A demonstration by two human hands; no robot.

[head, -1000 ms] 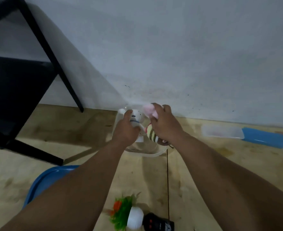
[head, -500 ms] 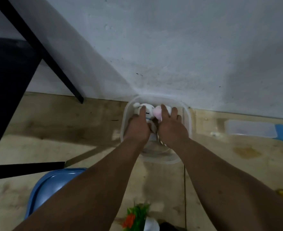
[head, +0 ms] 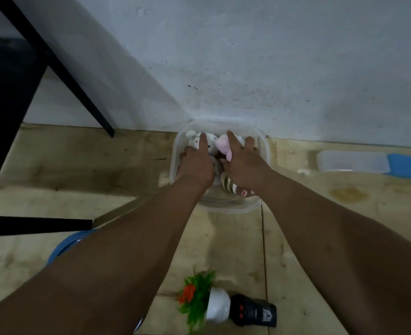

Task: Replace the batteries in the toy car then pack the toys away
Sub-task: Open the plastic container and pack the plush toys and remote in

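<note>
At the far left a black table frame (head: 54, 59) stood against the pale wall, and near it a blue lid (head: 65, 245) peeked out from behind the left forearm. The left hand (head: 196, 165) reached down into a clear plastic container (head: 263, 151) set on the wooden floor against the wall; its fingers lay fairly straight, the forefinger extended, pressing on a white plush toy (head: 194, 140) in the far left part of the container. Just beside it, the right hand (head: 244, 165) rested with spread, mostly straight fingers on a pink plush toy (head: 225, 148), which lay touching the white one. A striped plush toy (head: 233, 186) showed from under the right wrist at the near side of the container. Near the viewer, between the forearms, a small artificial plant in a white pot (head: 217, 307) lay tipped on the floor, touching a black remote control (head: 256, 313). At the far right, a second clear container (head: 353, 162) and a blue lid edge (head: 408, 166) sat along the wall.
</note>
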